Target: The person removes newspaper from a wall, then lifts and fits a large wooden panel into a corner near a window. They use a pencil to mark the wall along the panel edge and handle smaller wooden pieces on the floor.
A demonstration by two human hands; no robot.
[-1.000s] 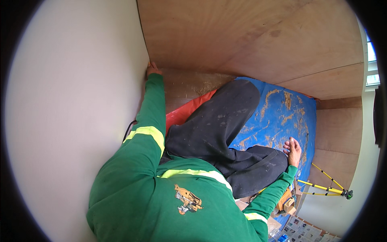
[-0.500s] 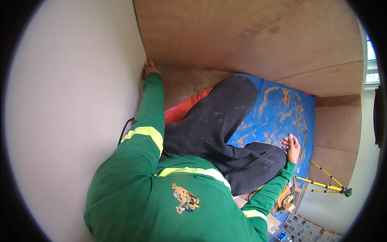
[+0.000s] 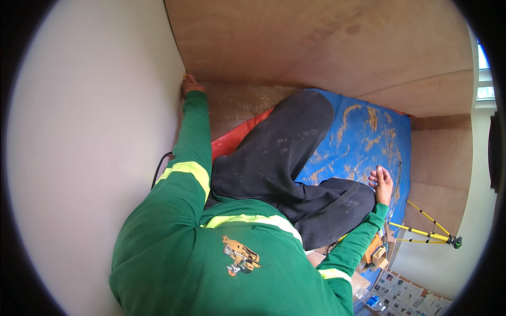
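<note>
My left arm stretches forward along the white wall [image 3: 95, 131]. At its end my left hand [image 3: 192, 85] is at the low corner where that wall meets the plywood panel [image 3: 316, 47]. Its fingers are drawn together against the corner; what they hold, if anything, is too small to make out. Beside my bent knee, my right hand [image 3: 383, 185] rests palm up over the blue tarp [image 3: 342, 142]. Its fingers are loosely curled and apart, with nothing seen in them.
Wood shavings lie on the blue tarp and the brown floor [image 3: 226, 102]. A red sheet [image 3: 237, 138] shows beside my leg. To the right are a yellow tripod [image 3: 421, 231] and wooden blocks [image 3: 378, 256]. A black cable [image 3: 159, 167] runs by the wall.
The view has shifted slightly, so the panel corner and my left hand appear a little higher and further left. Both hands keep nearly the same places and poses.
</note>
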